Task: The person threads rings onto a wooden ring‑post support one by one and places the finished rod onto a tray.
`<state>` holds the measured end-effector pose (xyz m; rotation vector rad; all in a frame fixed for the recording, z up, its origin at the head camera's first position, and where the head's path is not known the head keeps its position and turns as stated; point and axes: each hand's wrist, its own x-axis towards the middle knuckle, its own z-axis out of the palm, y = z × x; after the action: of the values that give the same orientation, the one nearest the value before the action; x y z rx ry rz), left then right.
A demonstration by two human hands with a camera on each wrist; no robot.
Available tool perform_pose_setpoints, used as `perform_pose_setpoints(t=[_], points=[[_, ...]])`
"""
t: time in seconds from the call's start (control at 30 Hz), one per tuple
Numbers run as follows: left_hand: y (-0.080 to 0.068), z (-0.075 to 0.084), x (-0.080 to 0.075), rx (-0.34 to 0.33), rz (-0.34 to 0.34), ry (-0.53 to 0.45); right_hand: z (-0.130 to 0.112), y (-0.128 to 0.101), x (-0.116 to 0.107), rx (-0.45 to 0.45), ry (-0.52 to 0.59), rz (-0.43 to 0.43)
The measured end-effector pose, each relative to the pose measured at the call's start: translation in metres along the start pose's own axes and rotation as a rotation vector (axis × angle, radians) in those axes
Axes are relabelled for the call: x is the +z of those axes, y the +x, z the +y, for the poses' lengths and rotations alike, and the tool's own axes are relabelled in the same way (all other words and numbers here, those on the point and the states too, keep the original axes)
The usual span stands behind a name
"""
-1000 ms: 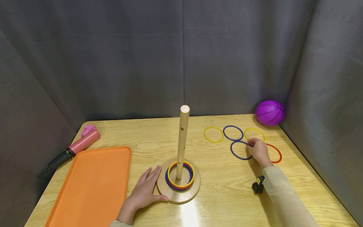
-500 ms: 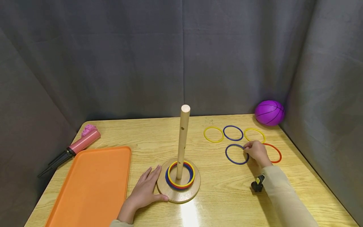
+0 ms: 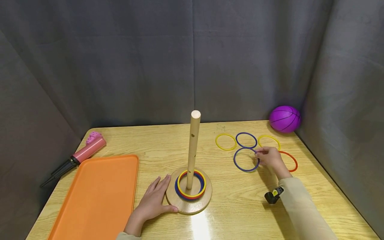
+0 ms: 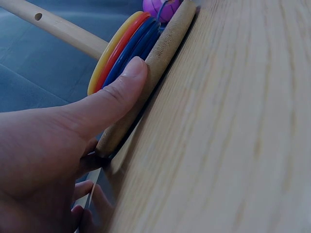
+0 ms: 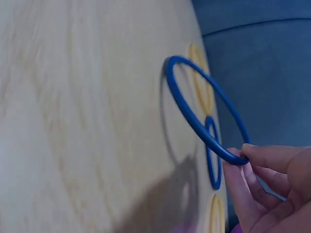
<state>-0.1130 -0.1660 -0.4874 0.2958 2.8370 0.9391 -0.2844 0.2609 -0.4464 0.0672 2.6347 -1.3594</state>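
My right hand (image 3: 271, 159) pinches a blue ring (image 3: 246, 171) by its right side between thumb and fingers. In the right wrist view this blue ring (image 5: 194, 121) is tilted, its near side raised off the table. My left hand (image 3: 153, 201) rests with fairly straight, spread fingers against the left edge of the round wooden base (image 3: 192, 208). The left wrist view shows the left thumb (image 4: 116, 94) lying against the rim of that base. From the base rises an upright wooden peg (image 3: 193, 150). Yellow, red and blue rings (image 3: 192, 198) lie stacked around its foot.
Two yellow rings (image 3: 225, 149), another blue ring (image 3: 246, 133) and a red ring (image 3: 296, 163) lie toward the back right, before a purple ball (image 3: 285, 119). An orange tray (image 3: 99, 196), a pink hand pump (image 3: 89, 149) and a small pink object (image 3: 94, 136) are at left.
The right hand has drawn the blue ring leftward, away from the red ring, and lifted it into a tilt. The left hand and the wooden stand have stayed in place.
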Motion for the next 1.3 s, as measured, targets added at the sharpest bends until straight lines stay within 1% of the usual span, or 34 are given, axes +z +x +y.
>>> perform_pose_setpoints(t=[0.07, 0.23, 0.47, 0.57, 0.7, 0.8, 1.07, 1.2, 1.3], points=[[0.000, 0.000, 0.000, 0.001, 0.000, 0.004, -0.005, -0.002, -0.001, -0.019, 0.036, -0.016], [0.000, 0.000, 0.000, 0.006, 0.002, -0.004, -0.020, -0.009, -0.002, -0.069, 0.168, -0.046], [-0.001, 0.000, 0.000, 0.005, 0.002, -0.007, -0.048, -0.020, -0.002, -0.145, 0.284, -0.065], [-0.001, 0.000, 0.000, 0.002, 0.001, -0.003, -0.063, -0.027, -0.003, -0.159, 0.385, -0.099], [0.000, 0.000, 0.000, 0.003, 0.000, -0.003, -0.085, -0.038, -0.002, -0.154, 0.552, -0.163], [0.000, 0.000, -0.001, 0.004, -0.002, -0.003, -0.102, -0.046, -0.002, -0.178, 0.654, -0.205], [0.000, 0.000, -0.001, 0.000, 0.008, -0.010, -0.149, -0.074, -0.002, -0.324, 0.869, -0.319], [-0.001, 0.000, -0.001, -0.001, 0.007, -0.015, -0.166, -0.086, -0.003, -0.392, 0.937, -0.364], [-0.001, 0.000, -0.001, -0.001, 0.005, -0.015, -0.176, -0.094, -0.003, -0.425, 0.953, -0.378]])
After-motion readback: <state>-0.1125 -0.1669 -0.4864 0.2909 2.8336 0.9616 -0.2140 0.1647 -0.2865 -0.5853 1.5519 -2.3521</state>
